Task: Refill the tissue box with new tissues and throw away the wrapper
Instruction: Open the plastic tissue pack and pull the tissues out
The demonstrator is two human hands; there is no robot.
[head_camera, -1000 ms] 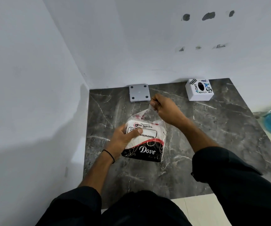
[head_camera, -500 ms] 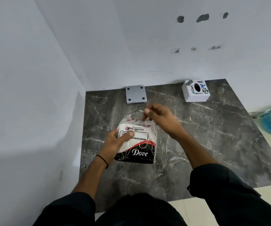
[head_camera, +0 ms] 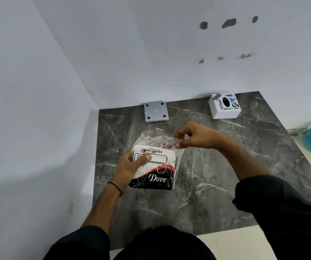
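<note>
Wrapper (head_camera: 158,139) mouth (blurry) btwn hands

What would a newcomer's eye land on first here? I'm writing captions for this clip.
First, the Dove tissue pack at the centre of the dark marble slab, steadied by the left hand while the right hand pinches its clear wrapper top. Next, the white stickered tissue box at the far right, by the wall.

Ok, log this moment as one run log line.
stage: opening pack | left hand: gripping tissue pack | right hand: pinching wrapper top | tissue box: untouched by wall | base plate: on slab
</note>
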